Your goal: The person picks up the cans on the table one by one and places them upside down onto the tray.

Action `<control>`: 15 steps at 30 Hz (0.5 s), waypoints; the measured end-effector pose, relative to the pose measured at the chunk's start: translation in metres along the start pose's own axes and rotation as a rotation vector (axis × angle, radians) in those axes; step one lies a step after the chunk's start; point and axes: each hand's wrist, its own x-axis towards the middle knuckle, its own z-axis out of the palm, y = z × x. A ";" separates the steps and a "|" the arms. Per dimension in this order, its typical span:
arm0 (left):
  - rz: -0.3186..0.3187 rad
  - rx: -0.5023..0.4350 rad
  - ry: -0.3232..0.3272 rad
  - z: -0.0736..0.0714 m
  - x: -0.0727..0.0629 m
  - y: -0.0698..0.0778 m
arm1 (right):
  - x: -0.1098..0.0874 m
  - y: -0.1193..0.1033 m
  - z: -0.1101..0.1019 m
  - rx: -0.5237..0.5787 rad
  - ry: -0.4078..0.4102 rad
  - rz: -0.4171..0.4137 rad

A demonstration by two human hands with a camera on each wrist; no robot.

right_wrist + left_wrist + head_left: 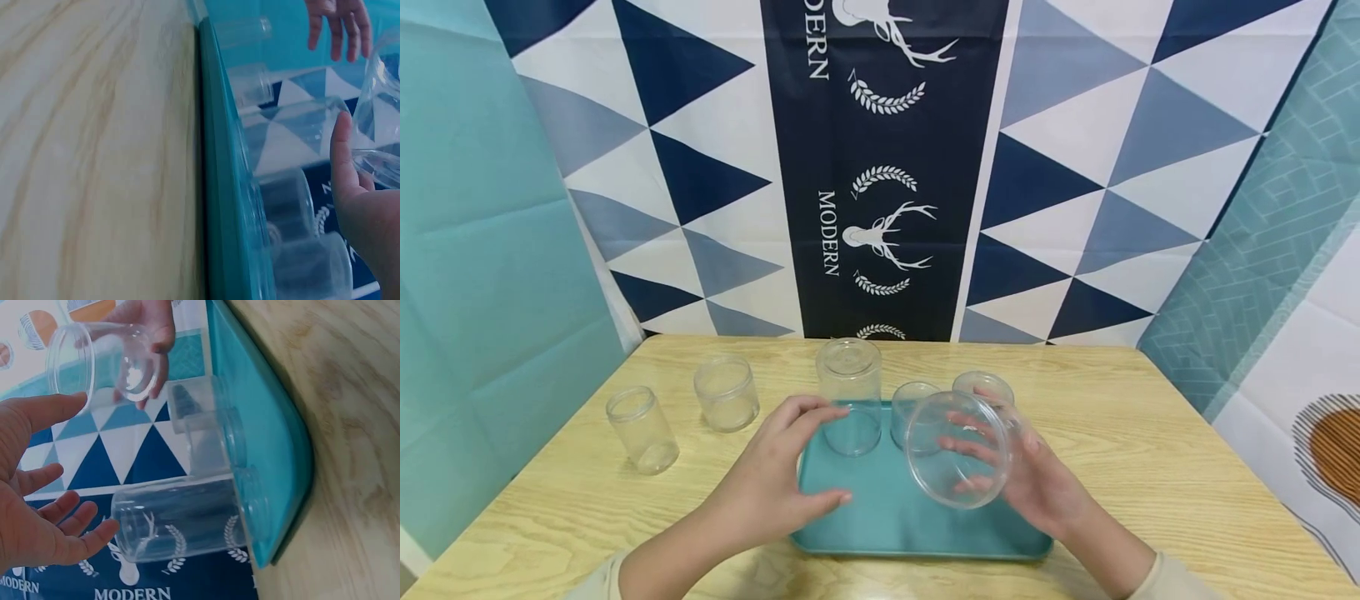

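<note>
Clear, smooth cylinders all over, can't tell if glass or plastic. Right hand (1037,485) has its grip curled round a see-through jar (957,462), tilted, lower centre-right of the frame, above a rounded-corner teal tray (880,521). Left hand (784,477)'s grip is wide, thumb and fingers spread, near a tall clear cylinder (850,383). Desk (1157,483) is pale woodgrain.

Both sleeves (1168,580) are a pale cream colour.
</note>
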 end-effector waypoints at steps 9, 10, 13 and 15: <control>-0.128 -0.060 -0.083 0.002 -0.005 -0.015 | -0.015 -0.016 -0.016 -0.132 -0.024 -0.012; -0.145 -0.071 -0.086 0.002 -0.005 -0.017 | -0.016 -0.018 -0.018 -0.161 -0.023 -0.017; -0.204 -0.101 -0.096 0.004 -0.004 -0.024 | -0.021 -0.025 -0.022 -0.267 -0.020 -0.036; -0.250 -0.110 -0.107 0.006 -0.003 -0.028 | -0.025 -0.030 -0.023 -0.349 -0.010 -0.053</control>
